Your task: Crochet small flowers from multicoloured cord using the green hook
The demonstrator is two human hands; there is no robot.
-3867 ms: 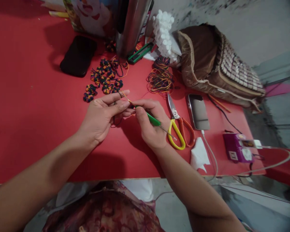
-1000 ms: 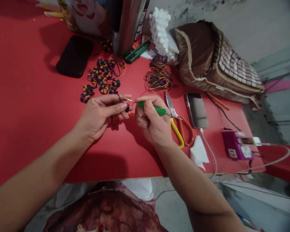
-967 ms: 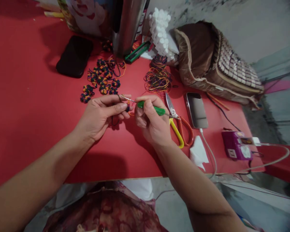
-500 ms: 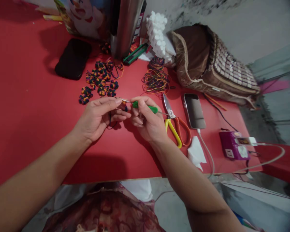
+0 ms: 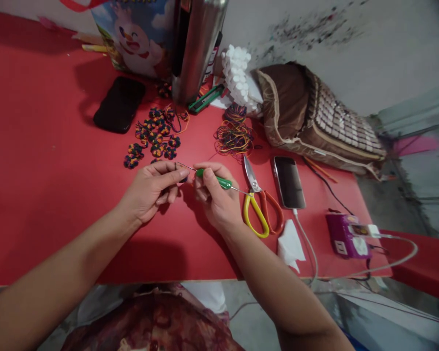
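Observation:
My right hand (image 5: 214, 197) is closed round a green-handled crochet hook (image 5: 214, 178), its metal tip pointing left toward my left fingertips. My left hand (image 5: 149, 191) pinches a small dark crochet piece with multicolour thread, mostly hidden under the fingers. Both hands hover just above the red table (image 5: 40, 185). Just beyond my left hand lies a cluster of several small crocheted flowers (image 5: 154, 136) in navy, orange and purple. A tangle of multicolour thread (image 5: 234, 136) lies beyond my right hand.
Yellow and orange scissors (image 5: 258, 202) lie right of my right hand, then a phone (image 5: 288, 181) on a cable and a purple charger (image 5: 346, 236). A black phone (image 5: 120, 103), a steel flask (image 5: 195, 46), a brown bag (image 5: 314, 117) and a white tissue (image 5: 289, 243) stand around.
The view has tilted up, so everything sits lower in frame. My hands stay close together, and the hook has swung from pointing down-right to lying nearly level against my left fingers.

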